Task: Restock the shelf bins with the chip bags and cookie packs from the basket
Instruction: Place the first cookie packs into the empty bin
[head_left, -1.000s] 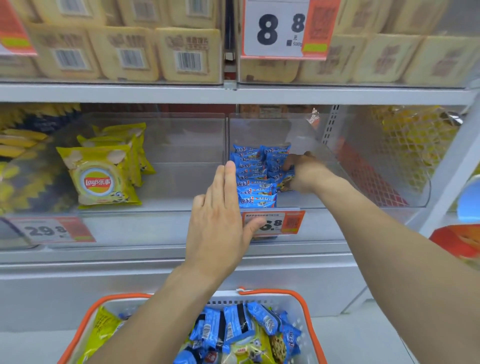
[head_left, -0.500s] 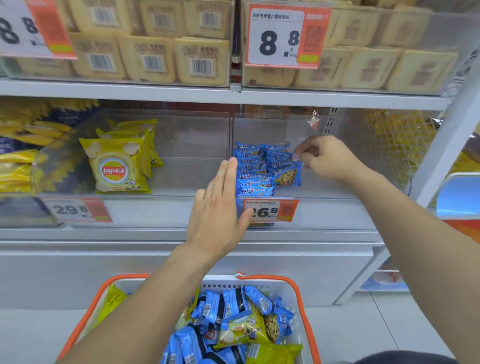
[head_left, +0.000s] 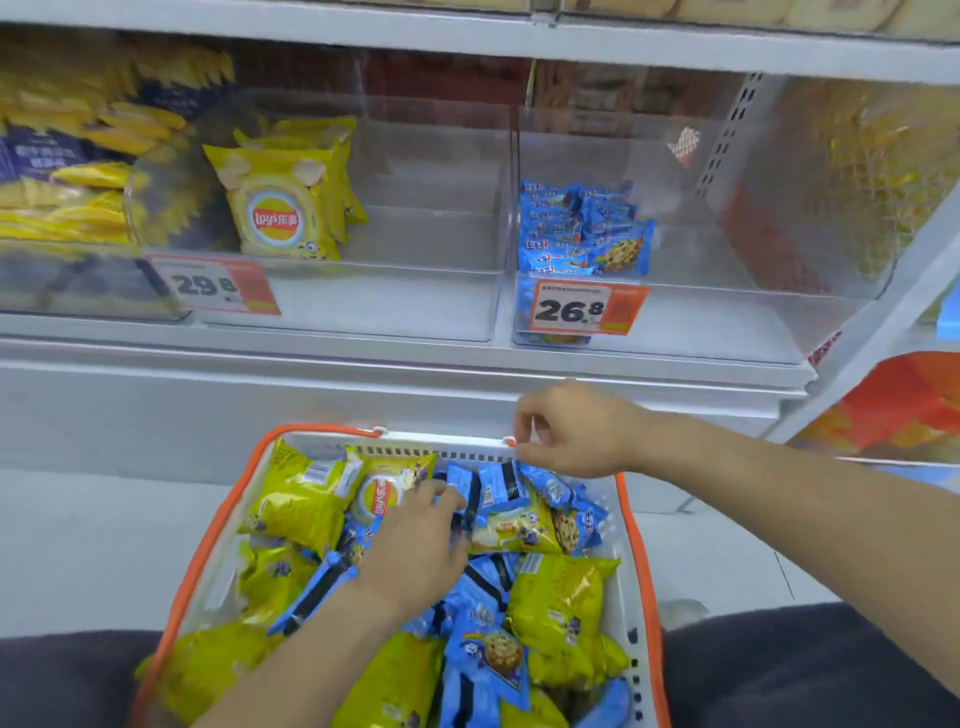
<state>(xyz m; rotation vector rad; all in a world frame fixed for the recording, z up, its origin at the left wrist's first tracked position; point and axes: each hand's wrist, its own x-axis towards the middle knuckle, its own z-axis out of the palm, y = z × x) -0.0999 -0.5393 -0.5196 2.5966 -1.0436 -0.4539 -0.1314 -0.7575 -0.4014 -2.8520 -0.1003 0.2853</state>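
A white basket with an orange rim (head_left: 631, 519) sits low in front of me, full of yellow chip bags (head_left: 296, 499) and blue cookie packs (head_left: 488, 654). My left hand (head_left: 415, 540) is inside it, fingers lying over a blue cookie pack (head_left: 467, 499); whether they grip it is unclear. My right hand (head_left: 571, 431) hovers at the basket's far rim, fingers loosely curled with nothing seen in them. On the shelf above, a clear bin (head_left: 389, 301) holds upright Lay's bags (head_left: 280, 213) at its left. The bin beside it (head_left: 727, 312) has blue cookie packs (head_left: 582, 234) stacked at its left.
Price tags reading 29.8 (head_left: 213, 286) and 26.8 (head_left: 587, 309) hang on the bin fronts. A further bin of yellow and dark packs (head_left: 62, 182) stands at far left. A white shelf post (head_left: 883, 322) and an orange box (head_left: 893, 410) are at right.
Both hands have come down from the shelf bins to the basket. The left hand left the bin front and went in among the packs. My view has tilted downward.
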